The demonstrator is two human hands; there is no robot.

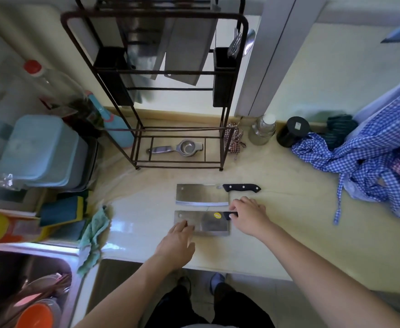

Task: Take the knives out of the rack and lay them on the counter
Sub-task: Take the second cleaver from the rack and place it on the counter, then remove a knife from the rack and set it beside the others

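Two cleavers lie flat on the pale counter (277, 223), blades pointing left. The far cleaver (201, 194) has a black riveted handle and nobody touches it. The near cleaver (208, 222) carries a yellow sticker; my right hand (248, 215) is closed around its black handle, and the fingertips of my left hand (177, 242) rest on the blade's left end. Behind them stands the dark metal rack (156, 91), with two more broad blades (187, 53) hanging in its upper part.
A metal strainer (182, 147) lies on the rack's base. Left are a blue tub (40, 150), sponges, a green rag (94, 237) and a sink with dishes (26, 292). A jar, a black canister (292, 131) and checked cloth (372, 162) sit to the right.
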